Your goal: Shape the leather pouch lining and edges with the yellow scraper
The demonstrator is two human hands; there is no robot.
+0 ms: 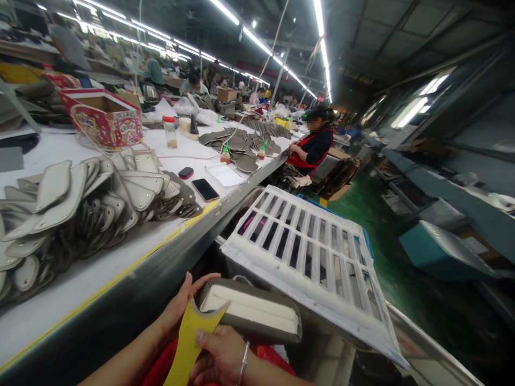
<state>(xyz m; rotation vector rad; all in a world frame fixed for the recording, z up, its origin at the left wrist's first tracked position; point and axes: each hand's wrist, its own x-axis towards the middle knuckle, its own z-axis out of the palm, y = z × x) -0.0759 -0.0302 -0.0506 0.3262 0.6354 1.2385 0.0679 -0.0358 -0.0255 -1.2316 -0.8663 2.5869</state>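
Observation:
Low in the head view, my right hand (pixel 219 354) pinches a yellow curved template (pixel 192 332) between thumb and fingers; a silver bangle is on that wrist. My left hand (pixel 183 300) is just behind the template, fingers spread, touching the left end of a grey-edged padded piece with a cream inside (pixel 253 311). One pointed tip of the template overlaps the cream part. Part of my left palm is hidden behind the template.
Grey shaped pieces (pixel 80 209) are heaped on the white table (pixel 92 273) at left, with a phone (pixel 205 190) near its edge. A white slatted rack (pixel 309 241) stands right of centre. A person in a red apron (pixel 317 145) sits beyond it.

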